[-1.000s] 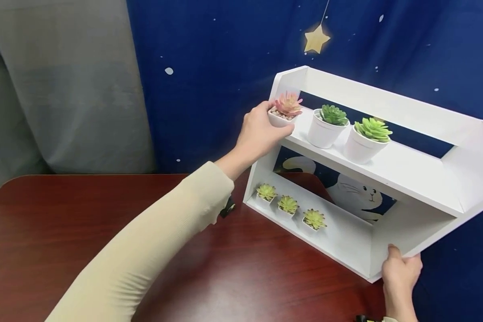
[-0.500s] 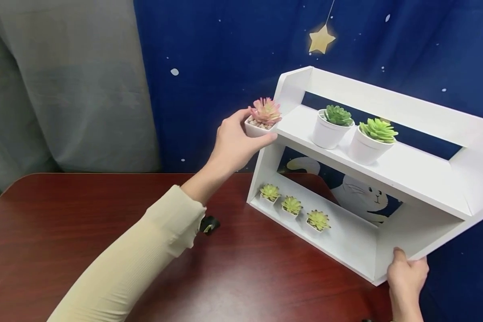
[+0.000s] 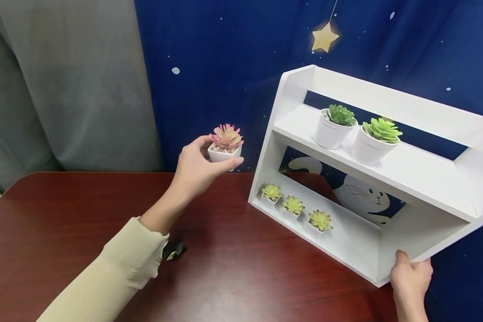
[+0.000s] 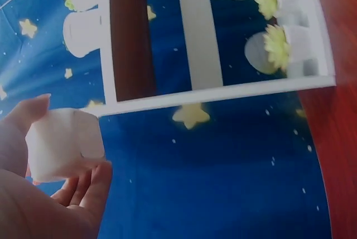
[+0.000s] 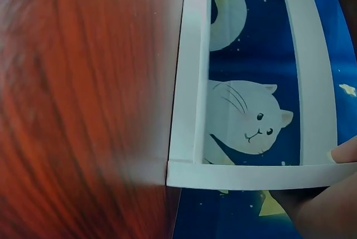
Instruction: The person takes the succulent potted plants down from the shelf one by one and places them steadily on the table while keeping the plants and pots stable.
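Observation:
My left hand (image 3: 197, 165) grips a pink succulent (image 3: 227, 137) in a small square white pot (image 4: 67, 144), held in the air left of the white two-tier shelf (image 3: 422, 179). Thumb and fingers wrap the pot's sides. At the shelf's right side panel, my right hand (image 3: 411, 279) holds the lower front edge, its thumb on the inner face. A dark green succulent (image 3: 341, 115) and a bright green succulent (image 3: 382, 130) stand in round white pots on the upper tier. Three small yellow-green succulents (image 3: 294, 205) line the lower tier's left part.
The shelf stands on a reddish-brown wooden table (image 3: 84, 223). Behind it hangs a blue curtain (image 3: 225, 67) with stars and a white cat print, and a grey curtain (image 3: 88, 89) is at the left.
My left hand has lifted the pink succulent off the upper tier's left end and carried it left and down. My right hand keeps its hold on the shelf.

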A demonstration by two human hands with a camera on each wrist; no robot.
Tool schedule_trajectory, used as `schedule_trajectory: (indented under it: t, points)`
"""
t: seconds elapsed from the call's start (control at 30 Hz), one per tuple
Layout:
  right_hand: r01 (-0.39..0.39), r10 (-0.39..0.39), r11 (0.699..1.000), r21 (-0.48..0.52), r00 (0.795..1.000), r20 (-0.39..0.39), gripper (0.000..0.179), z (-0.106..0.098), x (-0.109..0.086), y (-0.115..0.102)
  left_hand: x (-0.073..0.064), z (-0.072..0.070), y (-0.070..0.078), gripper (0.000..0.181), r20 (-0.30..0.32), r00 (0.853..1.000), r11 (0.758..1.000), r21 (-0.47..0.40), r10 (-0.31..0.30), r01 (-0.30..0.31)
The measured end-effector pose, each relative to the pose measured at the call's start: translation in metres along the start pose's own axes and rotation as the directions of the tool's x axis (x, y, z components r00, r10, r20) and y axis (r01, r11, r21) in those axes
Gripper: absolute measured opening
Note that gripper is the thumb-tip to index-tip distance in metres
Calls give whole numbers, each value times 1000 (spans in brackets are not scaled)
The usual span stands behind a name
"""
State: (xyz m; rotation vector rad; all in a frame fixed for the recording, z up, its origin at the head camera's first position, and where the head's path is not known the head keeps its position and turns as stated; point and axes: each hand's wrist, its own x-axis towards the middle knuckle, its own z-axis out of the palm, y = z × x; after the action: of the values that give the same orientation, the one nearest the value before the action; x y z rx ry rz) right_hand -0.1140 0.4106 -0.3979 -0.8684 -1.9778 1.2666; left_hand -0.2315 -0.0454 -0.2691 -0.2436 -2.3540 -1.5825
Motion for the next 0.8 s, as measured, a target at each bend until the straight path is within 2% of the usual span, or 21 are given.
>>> schedule_trajectory:
  t: [0.23, 0.53, 0.67, 0.8]
  points:
    - [18, -18, 999, -29, 1000, 16, 28, -4, 0, 3, -14, -8, -12, 77, 27, 999, 998, 57, -21, 20]
    - [0, 0, 1000, 19, 1000, 27, 29, -6, 1, 3, -25, -11, -27, 68, 34, 999, 995, 98, 15, -18]
    - [0, 0, 1000, 12, 1000, 21, 29, -5, 1, 3, -29, -13, -40, 74, 46, 999, 993, 115, 17, -22]
    - [1, -1, 1000, -12, 1000, 27, 28, -2, 1, 2, -34, -15, -58, 77, 36, 999, 990, 140, -8, 3]
